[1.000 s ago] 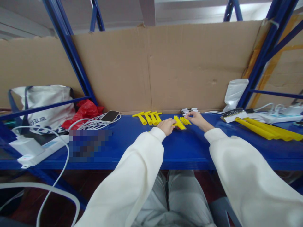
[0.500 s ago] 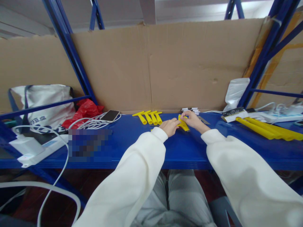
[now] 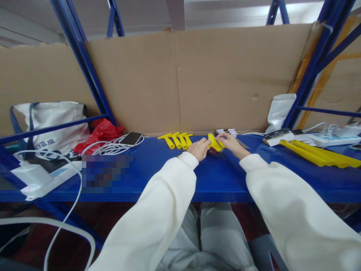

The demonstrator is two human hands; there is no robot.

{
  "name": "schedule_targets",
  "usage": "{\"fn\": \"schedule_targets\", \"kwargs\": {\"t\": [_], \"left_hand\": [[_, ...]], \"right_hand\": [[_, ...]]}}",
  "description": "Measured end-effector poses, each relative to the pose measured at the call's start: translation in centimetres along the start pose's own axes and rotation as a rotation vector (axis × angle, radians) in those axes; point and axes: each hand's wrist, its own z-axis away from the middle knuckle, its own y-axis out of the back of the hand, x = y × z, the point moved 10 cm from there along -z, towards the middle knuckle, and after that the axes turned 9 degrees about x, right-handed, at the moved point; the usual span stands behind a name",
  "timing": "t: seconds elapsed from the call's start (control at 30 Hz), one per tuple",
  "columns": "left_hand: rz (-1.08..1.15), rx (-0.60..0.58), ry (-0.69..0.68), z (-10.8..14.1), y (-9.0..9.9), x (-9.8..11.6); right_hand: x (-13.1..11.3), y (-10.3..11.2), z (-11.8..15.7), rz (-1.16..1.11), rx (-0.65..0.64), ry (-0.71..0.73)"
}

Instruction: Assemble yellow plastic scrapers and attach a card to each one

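Observation:
A yellow T-shaped plastic piece (image 3: 214,142), looking like a scraper head, is tilted between my two hands over the blue table. My left hand (image 3: 199,148) closes its fingers on the left side of the piece. On its right side, my right hand (image 3: 231,144) pinches it, the fingertips partly hidden. Something small and red shows just under the piece, too small to name. Several similar yellow T-shaped pieces (image 3: 176,140) lie in a row to the left of my left hand.
Small black-and-white packs (image 3: 226,132) lie behind my right hand, near a flat grey strip (image 3: 243,143). Long yellow tubes (image 3: 318,153) lie at right. A phone (image 3: 131,138), coiled white cables, a red bag (image 3: 98,135) and a power strip (image 3: 53,180) are at left.
The yellow T-shaped piece has tipped up and shifted slightly left, showing more of its face. Something red now shows below it. My right hand has moved slightly; its fingers have changed position.

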Motion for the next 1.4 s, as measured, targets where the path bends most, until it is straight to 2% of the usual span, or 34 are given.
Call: {"fn": "schedule_targets", "kwargs": {"t": [0.13,0.27,0.8,1.13,1.23,1.33,1.4], "left_hand": [[-0.009,0.007,0.047,-0.1,0.1,-0.9],[-0.019,0.009,0.067,-0.1,-0.1,-1.3],[-0.071,-0.04,0.145,0.0,-1.3,-2.1],[-0.038,-0.043,0.188,0.0,-1.2,-2.4],[-0.024,-0.042,0.189,0.0,-1.1,-2.6],[-0.016,-0.05,0.21,0.0,-1.1,-3.0],[-0.015,-0.056,0.221,0.0,-1.0,-3.2]], "right_hand": [[-0.6,-1.4,1.0,-0.038,-0.194,-0.011],[-1.2,-1.8,1.4,-0.063,-0.255,0.037],[-1.7,-2.3,1.5,-0.044,-0.218,0.123],[-2.0,-2.5,1.6,-0.001,-0.247,0.101],[-1.5,-0.7,0.6,0.222,-0.148,0.114],[-0.4,3.3,-0.6,0.636,0.039,0.109],[0.8,5.8,-1.0,0.814,0.088,0.056]]}}
